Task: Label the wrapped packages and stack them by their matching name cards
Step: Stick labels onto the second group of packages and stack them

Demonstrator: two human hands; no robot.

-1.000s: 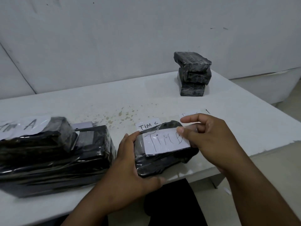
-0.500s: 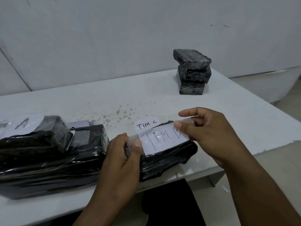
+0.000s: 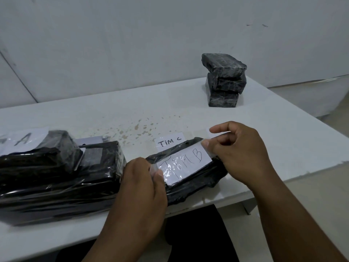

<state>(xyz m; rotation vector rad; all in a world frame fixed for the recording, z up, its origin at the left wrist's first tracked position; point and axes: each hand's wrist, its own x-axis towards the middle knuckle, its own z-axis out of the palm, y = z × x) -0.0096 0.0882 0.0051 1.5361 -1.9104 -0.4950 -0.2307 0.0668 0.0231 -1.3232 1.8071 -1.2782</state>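
Here, far left on the desk (image 3: 188,110): pile of black wrapped packages (image 3: 56,178), paper marked "A" (image 3: 22,138) on top. Left hand (image 3: 143,184) grip pinches clear tape at the "TIM B" label (image 3: 184,162) on the centre package (image 3: 196,184). "TIM C" card (image 3: 170,142) just behind. Right hand (image 3: 238,152) pinches the tape's other end. Three-package stack (image 3: 223,80) far right.

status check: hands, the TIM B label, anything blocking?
Both hands, left and right, pinching clear tape over TIM B label on package. Nothing blocking.
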